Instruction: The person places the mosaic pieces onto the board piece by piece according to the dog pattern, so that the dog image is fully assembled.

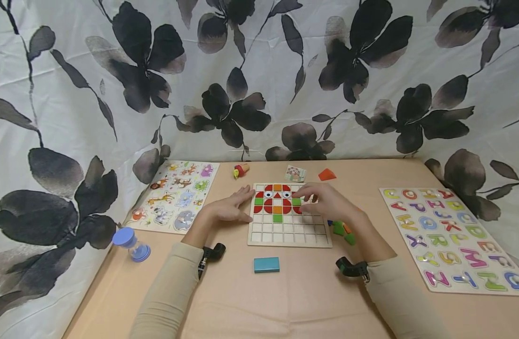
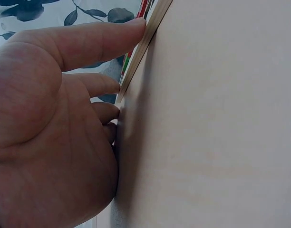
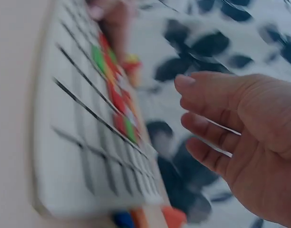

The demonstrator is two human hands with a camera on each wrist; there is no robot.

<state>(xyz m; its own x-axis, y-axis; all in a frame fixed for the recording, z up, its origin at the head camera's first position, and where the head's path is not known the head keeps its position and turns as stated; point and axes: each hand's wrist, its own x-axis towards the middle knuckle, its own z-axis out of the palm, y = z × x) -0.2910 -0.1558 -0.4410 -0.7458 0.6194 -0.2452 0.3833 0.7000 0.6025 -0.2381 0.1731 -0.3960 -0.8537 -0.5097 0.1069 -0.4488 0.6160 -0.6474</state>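
A white grid board (image 1: pixel 290 239) lies on the table, its upper rows filled with red, orange, green and eye-patterned tiles (image 1: pixel 278 209). At its left edge is my left hand (image 1: pixel 231 206); in the left wrist view the thumb (image 2: pixel 107 42) and fingertips touch the board's wooden side. My right hand (image 1: pixel 329 202) hovers over the upper right part of the board, its fingers loosely bent. The right wrist view, a little blurred, shows these fingers (image 3: pixel 207 130) apart from the board, with no tile visible between them.
Loose green, orange and blue pieces (image 1: pixel 339 228) lie right of the board. Behind it are an orange piece (image 1: pixel 327 174), a small picture card (image 1: pixel 295 173) and a red-yellow toy (image 1: pixel 240 170). Around stand a teal block (image 1: pixel 266 265), blue sand timer (image 1: pixel 132 244), animal board (image 1: pixel 170 197) and letter board (image 1: pixel 454 240).
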